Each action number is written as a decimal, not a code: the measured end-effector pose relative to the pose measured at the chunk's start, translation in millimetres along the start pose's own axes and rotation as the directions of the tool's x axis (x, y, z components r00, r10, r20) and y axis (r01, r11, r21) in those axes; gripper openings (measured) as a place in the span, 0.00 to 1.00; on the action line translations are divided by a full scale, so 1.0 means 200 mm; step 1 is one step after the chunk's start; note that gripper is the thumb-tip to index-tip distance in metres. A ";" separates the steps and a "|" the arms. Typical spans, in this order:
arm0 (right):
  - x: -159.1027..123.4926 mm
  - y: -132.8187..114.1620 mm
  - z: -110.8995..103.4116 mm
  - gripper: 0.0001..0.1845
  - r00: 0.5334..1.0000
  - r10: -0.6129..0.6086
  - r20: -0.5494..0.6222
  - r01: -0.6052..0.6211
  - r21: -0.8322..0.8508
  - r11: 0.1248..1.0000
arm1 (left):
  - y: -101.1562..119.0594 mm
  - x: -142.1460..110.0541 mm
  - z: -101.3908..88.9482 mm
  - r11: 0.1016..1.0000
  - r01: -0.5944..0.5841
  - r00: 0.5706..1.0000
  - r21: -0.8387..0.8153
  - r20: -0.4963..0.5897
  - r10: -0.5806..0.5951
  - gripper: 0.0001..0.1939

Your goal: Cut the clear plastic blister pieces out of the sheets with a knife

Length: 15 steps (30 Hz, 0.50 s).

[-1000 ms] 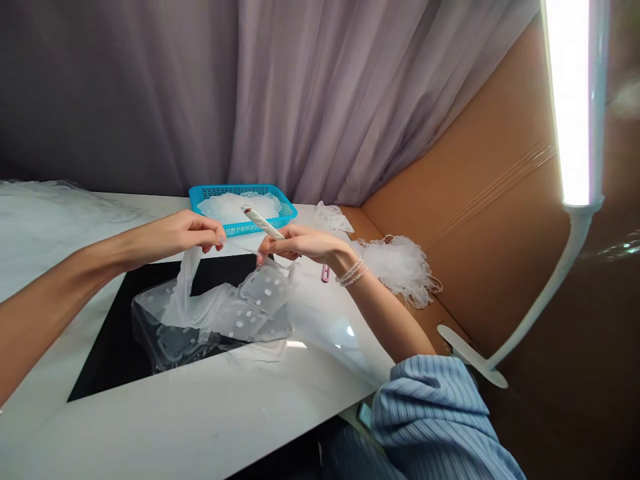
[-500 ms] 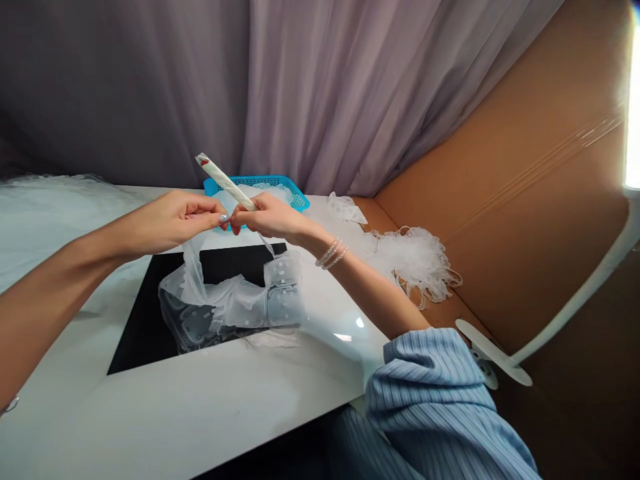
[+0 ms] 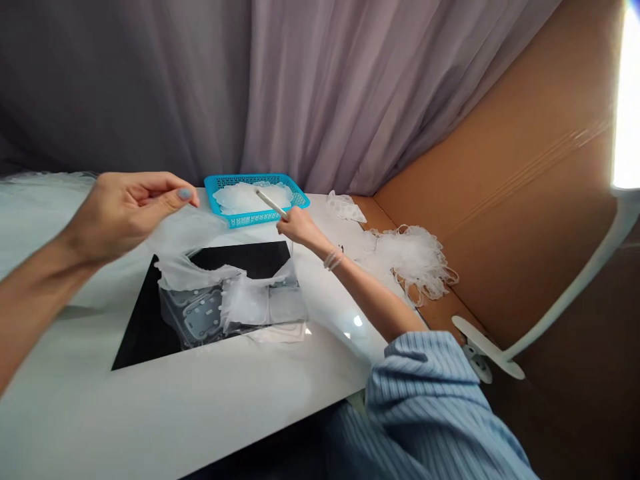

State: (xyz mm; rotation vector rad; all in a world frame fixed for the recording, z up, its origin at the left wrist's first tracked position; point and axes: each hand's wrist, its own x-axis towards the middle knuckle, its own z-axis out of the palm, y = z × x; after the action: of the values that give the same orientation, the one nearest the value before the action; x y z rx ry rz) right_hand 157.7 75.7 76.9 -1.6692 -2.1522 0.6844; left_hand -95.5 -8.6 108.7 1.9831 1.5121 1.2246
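My left hand (image 3: 125,210) is raised at the left, thumb and forefinger pinched on a sheer white fabric strip (image 3: 187,233). The strip slopes down to more crumpled fabric (image 3: 247,300) on a black mat (image 3: 240,259). My right hand (image 3: 300,227) is closed around a slim white stick (image 3: 271,204), whose free end points up and left in front of the basket. What its lower end is like, my hand hides. Under the fabric lie clear plastic pieces (image 3: 203,315) with rounded grey panels and small pale dots.
A blue basket (image 3: 260,219) holding white scalloped fabric pieces (image 3: 237,199) stands behind the mat. White looped pieces (image 3: 415,257) are heaped at the right. Sheer fabric (image 3: 40,207) covers the table's left side. A lamp (image 3: 575,287) is clamped at the right.
My hands, close together before, have moved apart: the left toward the left, the right toward the right and slightly down. The strip is drawn out leftward, and the stick has moved right with my right hand.
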 end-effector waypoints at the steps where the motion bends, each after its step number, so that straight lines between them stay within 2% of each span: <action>1: 0.00 0.07 -0.01 0.06 0.999 0.017 0.033 -0.017 -0.002 1.000 | -0.02 0.02 -0.04 0.995 0.032 0.999 0.091 0.002 -0.033 0.16; 4: 0.02 0.22 -0.03 0.09 0.995 0.031 0.092 -0.031 -0.002 1.000 | -0.15 0.08 -0.14 0.934 0.122 0.992 0.336 -0.015 -0.124 0.15; 6: 0.04 0.26 -0.03 0.13 0.997 0.027 0.073 -0.025 -0.021 0.999 | -0.24 0.12 -0.17 0.892 0.158 0.987 0.423 -0.067 -0.143 0.16; 8: 0.06 0.26 -0.03 0.15 0.999 0.010 0.035 -0.008 -0.055 0.998 | -0.32 0.15 -0.19 0.847 0.160 0.987 0.506 -0.060 -0.151 0.16; 10: 0.07 0.22 -0.01 0.16 0.999 -0.044 0.019 0.046 -0.082 0.996 | -0.36 0.17 -0.20 0.809 0.118 0.989 0.576 0.009 -0.151 0.18; 12: 0.06 0.16 0.02 0.17 0.988 -0.143 0.064 0.148 -0.081 0.986 | -0.36 0.16 -0.19 0.782 0.037 0.984 0.622 0.112 -0.136 0.24; 13: 0.04 0.13 0.05 0.18 0.973 -0.203 0.113 0.212 -0.067 0.975 | -0.35 0.14 -0.18 0.773 -0.018 0.977 0.634 0.176 -0.121 0.28; 15: -0.02 0.07 0.13 0.18 0.914 -0.327 0.242 0.341 -0.020 0.940 | -0.32 0.09 -0.17 0.766 -0.143 0.943 0.627 0.321 -0.087 0.31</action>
State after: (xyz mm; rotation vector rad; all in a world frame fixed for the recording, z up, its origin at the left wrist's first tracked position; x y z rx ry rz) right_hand 157.0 71.0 47.6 -1.2466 -2.5669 0.7490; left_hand -159.9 24.3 89.8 2.4708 1.8792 0.3190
